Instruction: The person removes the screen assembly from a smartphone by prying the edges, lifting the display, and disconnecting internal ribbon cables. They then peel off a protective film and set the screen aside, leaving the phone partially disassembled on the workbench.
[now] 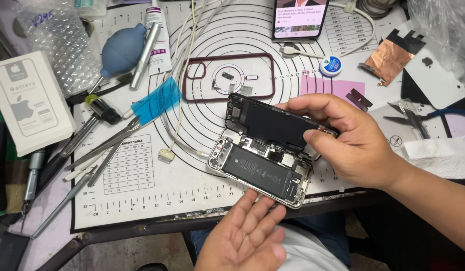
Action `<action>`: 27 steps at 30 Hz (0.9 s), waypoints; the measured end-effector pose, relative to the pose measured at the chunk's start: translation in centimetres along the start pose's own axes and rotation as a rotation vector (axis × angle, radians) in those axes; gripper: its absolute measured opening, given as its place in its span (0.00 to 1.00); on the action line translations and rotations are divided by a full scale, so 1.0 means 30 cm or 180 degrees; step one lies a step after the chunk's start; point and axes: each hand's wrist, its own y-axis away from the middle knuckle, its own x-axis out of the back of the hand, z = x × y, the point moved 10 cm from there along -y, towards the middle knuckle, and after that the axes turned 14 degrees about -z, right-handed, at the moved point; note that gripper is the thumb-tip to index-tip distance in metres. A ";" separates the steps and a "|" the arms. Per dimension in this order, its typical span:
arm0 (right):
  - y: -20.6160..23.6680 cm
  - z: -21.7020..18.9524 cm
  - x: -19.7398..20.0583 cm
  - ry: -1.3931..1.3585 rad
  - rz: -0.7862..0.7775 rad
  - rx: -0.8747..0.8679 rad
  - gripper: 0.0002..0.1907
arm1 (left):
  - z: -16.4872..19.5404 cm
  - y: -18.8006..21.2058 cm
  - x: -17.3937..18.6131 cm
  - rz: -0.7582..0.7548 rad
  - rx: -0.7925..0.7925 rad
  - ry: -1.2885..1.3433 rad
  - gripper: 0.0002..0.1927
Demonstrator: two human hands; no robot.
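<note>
Holding the lifted screen [277, 125] pinched in right hand [352, 145], hinged over opened phone [260, 170] at mat [142, 200] edge; left hand [245, 236] spread flat, palm up under phone's near end. Risk imo: lifting screen too far tears flex cables, or phone slips off edge.

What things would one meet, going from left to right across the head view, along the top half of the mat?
White box → blue air blower → dark red phone case → small blue and white tin → copper foil sheet.
</note>
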 end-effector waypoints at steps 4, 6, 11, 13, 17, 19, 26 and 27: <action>0.007 0.002 0.004 0.0057 0.0079 -0.0047 0.22 | 0.025 0.005 0.030 -0.0121 0.0077 0.0971 0.49; 0.011 0.000 0.002 0.0101 0.0117 -0.0065 0.22 | 0.194 0.060 -0.056 -0.0360 -0.0438 -0.1470 0.50; 0.006 -0.034 -0.016 0.0237 0.0136 0.0007 0.22 | 0.694 0.128 -0.317 0.0607 -0.2897 -0.5999 0.32; 0.001 -0.048 -0.024 0.0282 0.0114 0.0085 0.21 | 0.759 0.053 -0.349 -0.0012 -0.3016 -0.6068 0.31; 0.005 -0.023 -0.017 0.0163 0.0107 0.0013 0.21 | 0.778 -0.112 -0.316 -0.0784 -0.2135 -0.5398 0.19; 0.027 0.006 -0.012 -0.0088 0.0130 -0.0072 0.22 | 0.772 -0.153 -0.293 -0.0800 -0.1808 -0.5193 0.13; 0.255 -0.140 -0.027 0.2114 0.0872 0.0104 0.30 | 0.767 -0.179 -0.231 -0.0749 -0.1640 -0.4884 0.08; 0.249 -0.108 -0.071 0.2446 0.0548 -0.0263 0.29 | 0.760 -0.180 -0.221 -0.0712 -0.1582 -0.4869 0.08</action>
